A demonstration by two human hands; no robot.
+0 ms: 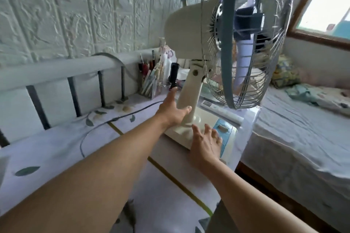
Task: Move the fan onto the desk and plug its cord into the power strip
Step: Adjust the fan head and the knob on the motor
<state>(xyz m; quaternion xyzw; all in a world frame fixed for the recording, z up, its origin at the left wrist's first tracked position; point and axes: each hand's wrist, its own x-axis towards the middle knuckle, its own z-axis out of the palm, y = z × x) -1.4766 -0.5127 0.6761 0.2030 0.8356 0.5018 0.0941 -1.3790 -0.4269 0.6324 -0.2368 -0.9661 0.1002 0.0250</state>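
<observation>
A cream table fan with a wire cage and a blue rim stands upright on the desk, near its right end. Its base carries a blue control panel. My left hand is open beside the fan's neck, thumb touching the stem. My right hand hovers open over the front of the base, fingers spread. The fan's dark cord runs from behind my left hand across the desk cover to the left and curves toward me. No power strip is in view.
A clear holder of pens and brushes and a black cylinder stand behind the fan. A white remote lies right of the base. A railing backs the desk. A bed lies to the right.
</observation>
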